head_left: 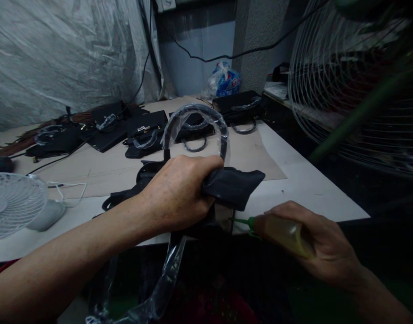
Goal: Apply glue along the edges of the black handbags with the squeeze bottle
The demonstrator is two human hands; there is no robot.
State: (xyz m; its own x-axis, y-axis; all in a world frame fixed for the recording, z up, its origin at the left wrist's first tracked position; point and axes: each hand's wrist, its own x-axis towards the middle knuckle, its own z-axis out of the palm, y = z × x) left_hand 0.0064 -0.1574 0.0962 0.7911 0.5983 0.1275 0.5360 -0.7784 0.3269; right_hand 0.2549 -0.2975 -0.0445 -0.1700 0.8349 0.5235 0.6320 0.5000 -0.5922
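Note:
My left hand (179, 191) is closed around the top of a black handbag (231, 186), gripping it just below its curved handle (206, 119), which is wrapped in clear plastic. My right hand (314, 243) grips a small yellowish squeeze bottle (285, 231) with a green nozzle (245, 222). The nozzle tip points left toward the lower edge of the bag. A strip of clear plastic (165, 279) hangs down from the bag toward my lap.
Several more black handbags (147, 130) with wrapped handles lie on the white table (304, 180) over a sheet of brown card. A small white fan (13, 202) stands at left, a large fan grille (355, 85) at right. Cables and a plastic bag (224, 81) sit behind.

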